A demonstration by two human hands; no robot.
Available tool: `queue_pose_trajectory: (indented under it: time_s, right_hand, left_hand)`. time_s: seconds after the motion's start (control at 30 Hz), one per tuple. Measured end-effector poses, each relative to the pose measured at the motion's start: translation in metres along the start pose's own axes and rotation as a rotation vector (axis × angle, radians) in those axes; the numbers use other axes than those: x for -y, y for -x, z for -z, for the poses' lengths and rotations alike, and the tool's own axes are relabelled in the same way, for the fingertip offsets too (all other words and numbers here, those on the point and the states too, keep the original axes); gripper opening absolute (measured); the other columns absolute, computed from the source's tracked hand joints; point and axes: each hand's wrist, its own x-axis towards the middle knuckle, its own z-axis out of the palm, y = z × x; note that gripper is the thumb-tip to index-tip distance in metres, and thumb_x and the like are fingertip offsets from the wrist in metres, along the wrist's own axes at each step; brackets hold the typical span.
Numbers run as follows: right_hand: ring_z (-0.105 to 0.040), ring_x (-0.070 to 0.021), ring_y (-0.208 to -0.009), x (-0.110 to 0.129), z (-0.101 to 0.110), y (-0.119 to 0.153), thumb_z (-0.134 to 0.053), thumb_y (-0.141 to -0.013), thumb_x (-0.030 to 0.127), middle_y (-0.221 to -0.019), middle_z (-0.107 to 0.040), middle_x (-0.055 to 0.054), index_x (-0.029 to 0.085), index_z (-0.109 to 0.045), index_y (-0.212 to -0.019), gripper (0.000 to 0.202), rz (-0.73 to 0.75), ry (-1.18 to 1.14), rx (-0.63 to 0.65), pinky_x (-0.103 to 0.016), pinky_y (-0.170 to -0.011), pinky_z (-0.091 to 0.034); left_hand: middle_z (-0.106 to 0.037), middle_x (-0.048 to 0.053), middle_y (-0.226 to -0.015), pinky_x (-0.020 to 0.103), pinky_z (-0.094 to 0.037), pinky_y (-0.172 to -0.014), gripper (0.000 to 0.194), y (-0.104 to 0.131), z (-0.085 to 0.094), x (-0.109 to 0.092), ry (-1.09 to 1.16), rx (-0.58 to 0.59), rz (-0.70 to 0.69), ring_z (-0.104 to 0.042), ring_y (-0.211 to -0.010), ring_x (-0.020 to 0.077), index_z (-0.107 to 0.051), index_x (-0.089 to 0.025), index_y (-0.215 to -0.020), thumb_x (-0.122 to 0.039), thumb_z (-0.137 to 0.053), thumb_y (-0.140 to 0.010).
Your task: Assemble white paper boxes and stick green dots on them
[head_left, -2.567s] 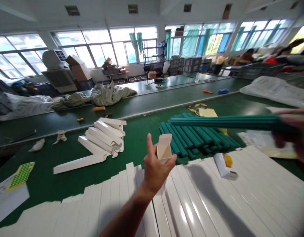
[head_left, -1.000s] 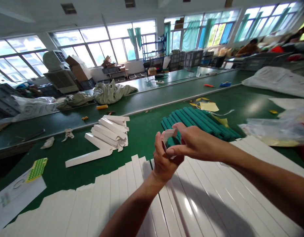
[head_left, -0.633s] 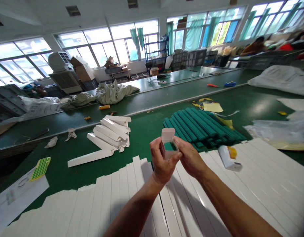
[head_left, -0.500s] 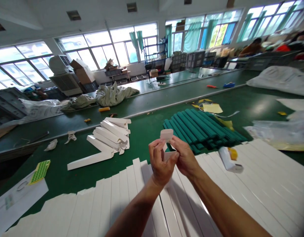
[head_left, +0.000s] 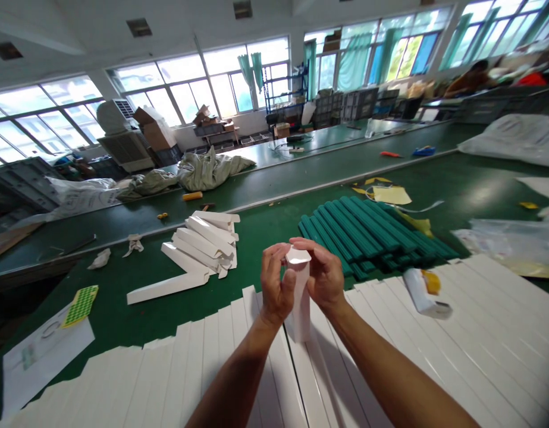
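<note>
Between my two hands stands a long, narrow white cardboard box (head_left: 301, 312), its end with a folded flap turned up toward me. My left hand (head_left: 275, 284) grips its left side, thumb along the near face. My right hand (head_left: 326, 274) curls round the right side, fingers at the upper edge. Below, a row of flat white box sleeves (head_left: 212, 362) covers the near table. Just beyond my right hand lies a stack of dark green ribbed tubes (head_left: 358, 229). A pile of white boxes (head_left: 203, 241) rests to the left.
A white tape dispenser with yellow tape (head_left: 426, 291) sits on the sleeves at right. A printed sheet (head_left: 46, 362) and a green dotted sticker sheet (head_left: 81, 306) lie at left. Across the green table (head_left: 274, 220) are crumpled sacks (head_left: 212, 169) and plastic bags (head_left: 501, 244). Someone (head_left: 473, 80) sits far right.
My hands have shifted from the raised end flap to the sides of the box. The flap, upright before, is folded down over the opening. The view has turned slightly left.
</note>
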Motion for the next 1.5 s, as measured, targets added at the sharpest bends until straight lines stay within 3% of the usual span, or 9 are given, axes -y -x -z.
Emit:
queue_pose_trajectory:
  time_s: [0.1,0.17,0.37,0.57,0.7,0.9,1.17,1.3,1.5]
  right_hand:
    - [-0.06,-0.0278,-0.111,0.001,0.005,0.007,-0.046,-0.086,0.036,-0.126,-0.063,-0.008,0.021,-0.066,-0.117,0.04,-0.006,0.173,0.091,-0.041,-0.091,-0.049]
    - [-0.057,-0.0271,-0.116,0.002,0.008,0.01,-0.049,-0.088,0.038,-0.13,-0.06,-0.008,0.021,-0.062,-0.124,0.042,0.042,0.358,0.126,-0.041,-0.097,-0.046]
    - [-0.054,-0.0216,-0.12,-0.001,0.01,0.007,-0.055,-0.091,0.034,-0.128,-0.061,-0.004,0.027,-0.064,-0.12,0.031,0.197,0.465,0.156,-0.038,-0.107,-0.038]
    - [-0.06,-0.0221,-0.112,-0.004,0.007,0.009,-0.053,-0.092,0.038,-0.12,-0.066,-0.005,0.025,-0.067,-0.114,0.029,0.159,0.476,0.076,-0.038,-0.101,-0.044]
    - [-0.057,-0.0239,-0.119,-0.002,0.006,0.015,-0.048,-0.093,0.037,-0.129,-0.061,-0.009,0.021,-0.058,-0.127,0.039,0.182,0.587,0.149,-0.039,-0.103,-0.043]
    - [-0.058,-0.0263,-0.119,-0.005,-0.002,0.022,-0.06,-0.08,0.026,-0.136,-0.054,-0.014,0.018,-0.034,-0.142,0.068,0.288,0.842,0.238,-0.04,-0.097,-0.05]
    - [-0.048,-0.0282,-0.13,-0.014,0.001,0.019,-0.059,-0.08,0.025,-0.142,-0.046,-0.019,0.015,-0.023,-0.146,0.076,0.332,0.911,0.327,-0.045,-0.104,-0.044]
    - [-0.041,-0.0278,-0.135,-0.015,0.002,0.017,-0.059,-0.079,0.023,-0.146,-0.042,-0.017,0.017,-0.02,-0.148,0.079,0.331,0.882,0.385,-0.046,-0.109,-0.039]
    - [-0.048,-0.0286,-0.129,-0.011,0.001,0.014,-0.061,-0.077,0.022,-0.141,-0.049,-0.015,0.018,-0.027,-0.146,0.077,0.278,0.884,0.377,-0.046,-0.106,-0.043]
  left_hand:
    - [-0.058,0.014,-0.113,0.027,-0.056,-0.071,0.033,-0.011,0.019,-0.003,-0.061,0.073,-0.024,-0.059,-0.104,0.0208,-0.06,-0.015,-0.105,-0.043,-0.05,-0.092]
    - [-0.061,0.014,-0.113,0.024,-0.056,-0.067,0.03,-0.018,0.028,-0.006,-0.092,0.153,-0.054,-0.061,-0.101,0.019,-0.059,-0.015,-0.111,-0.036,-0.056,-0.09]
    - [-0.066,0.012,-0.11,0.03,-0.055,-0.083,0.032,-0.028,0.039,-0.008,-0.146,0.252,-0.213,-0.062,-0.103,0.0189,-0.061,-0.016,-0.121,-0.024,-0.056,-0.09]
    - [-0.07,0.009,-0.1,0.029,-0.055,-0.08,0.032,-0.034,0.041,-0.012,-0.169,0.242,-0.169,-0.065,-0.09,0.016,-0.064,-0.017,-0.119,-0.024,-0.059,-0.088]
    - [-0.071,0.008,-0.095,0.028,-0.056,-0.076,0.027,-0.037,0.045,-0.019,-0.233,0.265,-0.149,-0.066,-0.084,0.0154,-0.068,-0.018,-0.113,-0.025,-0.059,-0.088]
    - [-0.068,0.012,-0.113,0.034,-0.054,-0.094,0.026,-0.039,0.05,-0.022,-0.256,0.316,-0.265,-0.065,-0.107,0.0197,-0.065,-0.015,-0.112,-0.017,-0.052,-0.09]
    - [-0.063,0.016,-0.125,0.039,-0.052,-0.1,0.035,-0.042,0.054,-0.02,-0.382,0.475,-0.447,-0.057,-0.122,0.0229,-0.056,-0.009,-0.124,-0.014,-0.044,-0.092]
    - [-0.061,0.015,-0.128,0.038,-0.052,-0.099,0.037,-0.044,0.057,-0.017,-0.424,0.527,-0.492,-0.056,-0.123,0.0229,-0.054,-0.01,-0.127,-0.016,-0.045,-0.091]
    - [-0.06,0.014,-0.13,0.04,-0.052,-0.099,0.037,-0.051,0.06,-0.017,-0.504,0.598,-0.566,-0.054,-0.125,0.0239,-0.056,-0.013,-0.126,-0.018,-0.043,-0.092]
